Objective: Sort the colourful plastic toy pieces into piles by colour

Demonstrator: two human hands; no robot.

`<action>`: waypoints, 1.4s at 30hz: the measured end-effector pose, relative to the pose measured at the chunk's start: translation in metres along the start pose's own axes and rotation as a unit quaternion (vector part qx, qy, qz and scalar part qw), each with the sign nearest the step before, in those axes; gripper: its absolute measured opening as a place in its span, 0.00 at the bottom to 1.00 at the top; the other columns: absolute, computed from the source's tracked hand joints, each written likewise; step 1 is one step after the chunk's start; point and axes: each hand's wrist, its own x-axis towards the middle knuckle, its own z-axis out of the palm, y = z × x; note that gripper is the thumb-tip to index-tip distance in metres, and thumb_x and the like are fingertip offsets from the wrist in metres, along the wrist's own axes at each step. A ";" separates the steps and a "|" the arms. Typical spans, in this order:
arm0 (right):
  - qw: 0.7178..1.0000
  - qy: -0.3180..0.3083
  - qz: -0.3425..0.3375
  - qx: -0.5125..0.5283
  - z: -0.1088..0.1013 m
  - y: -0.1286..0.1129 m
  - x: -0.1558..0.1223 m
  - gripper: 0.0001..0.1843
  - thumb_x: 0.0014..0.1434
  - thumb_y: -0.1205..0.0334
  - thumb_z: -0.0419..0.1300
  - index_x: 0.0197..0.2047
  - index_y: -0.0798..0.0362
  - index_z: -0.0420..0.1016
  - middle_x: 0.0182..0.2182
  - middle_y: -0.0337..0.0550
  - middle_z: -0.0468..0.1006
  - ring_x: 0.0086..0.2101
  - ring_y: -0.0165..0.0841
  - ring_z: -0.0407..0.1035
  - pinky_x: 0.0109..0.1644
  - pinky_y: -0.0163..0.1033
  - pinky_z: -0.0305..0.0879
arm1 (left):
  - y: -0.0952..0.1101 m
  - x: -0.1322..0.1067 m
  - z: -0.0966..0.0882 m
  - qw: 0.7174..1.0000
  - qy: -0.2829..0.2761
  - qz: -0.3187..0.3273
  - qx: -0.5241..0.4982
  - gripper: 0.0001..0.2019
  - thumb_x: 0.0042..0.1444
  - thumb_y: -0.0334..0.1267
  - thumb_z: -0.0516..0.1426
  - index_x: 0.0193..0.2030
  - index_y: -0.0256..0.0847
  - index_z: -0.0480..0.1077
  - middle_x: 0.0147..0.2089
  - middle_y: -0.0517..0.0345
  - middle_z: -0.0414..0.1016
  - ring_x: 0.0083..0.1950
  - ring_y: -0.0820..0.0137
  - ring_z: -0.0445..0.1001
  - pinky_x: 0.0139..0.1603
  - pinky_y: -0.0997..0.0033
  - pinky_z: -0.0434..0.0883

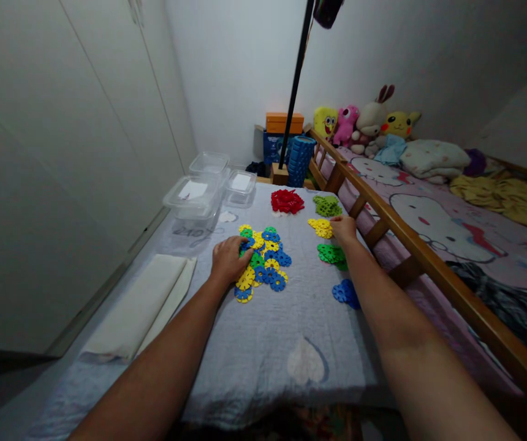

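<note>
My left hand point(230, 260) rests on the left edge of a mixed pile of plastic snowflake discs point(271, 264) in blue, yellow and green. Its thumb and index finger are apart over the discs, with a blue disc point(247, 244) showing between them. Further right, my right hand point(345, 230) is at a heap of yellow snowflake discs point(321, 228), its fingertips closed at the heap's right edge. Green discs point(331, 253) lie just nearer than that hand, and blue discs point(346, 293) are partly hidden by my right forearm. Light green discs point(327, 206) sit beyond it.
A red heap of pieces point(287, 201) lies at the table's far side. Clear plastic boxes point(193, 199) stand at the back left, and a folded cream cloth point(141, 309) lies along the left. A wooden bed rail point(383, 220) borders the right side; a black pole point(296, 79) rises behind.
</note>
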 end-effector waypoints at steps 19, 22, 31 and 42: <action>0.950 -0.210 -0.232 -0.004 0.050 -0.062 -0.132 0.16 0.57 0.68 0.60 0.49 0.53 0.80 0.47 0.49 0.79 0.48 0.38 0.71 0.57 0.43 0.64 | 0.001 -0.001 -0.001 1.000 0.001 0.000 -0.015 0.16 0.62 0.44 0.56 0.55 0.46 0.73 0.59 0.51 0.78 0.61 0.58 0.73 0.66 0.52 0.62; 0.946 -0.207 -0.251 -0.012 0.059 -0.064 -0.127 0.18 0.61 0.69 0.57 0.53 0.53 0.78 0.52 0.52 0.78 0.55 0.41 0.67 0.63 0.46 0.58 | 0.002 -0.001 -0.002 1.000 0.000 0.003 -0.018 0.15 0.62 0.44 0.56 0.54 0.46 0.73 0.59 0.51 0.78 0.62 0.58 0.73 0.66 0.52 0.62; 0.953 -0.202 -0.219 -0.056 0.081 -0.076 -0.107 0.12 0.59 0.65 0.62 0.46 0.53 0.80 0.42 0.49 0.80 0.45 0.39 0.70 0.53 0.40 0.63 | 0.003 -0.001 -0.002 1.000 -0.003 0.005 -0.022 0.15 0.62 0.42 0.56 0.54 0.45 0.73 0.58 0.50 0.78 0.62 0.58 0.73 0.66 0.52 0.62; 0.955 -0.222 -0.110 0.160 0.036 -0.062 -0.100 0.05 0.48 0.60 0.60 0.29 0.52 0.71 0.25 0.35 0.72 0.29 0.31 0.66 0.35 0.36 0.61 | 0.001 0.000 0.000 1.000 -0.002 0.009 -0.013 0.16 0.62 0.44 0.56 0.55 0.45 0.73 0.59 0.50 0.78 0.62 0.58 0.73 0.66 0.53 0.62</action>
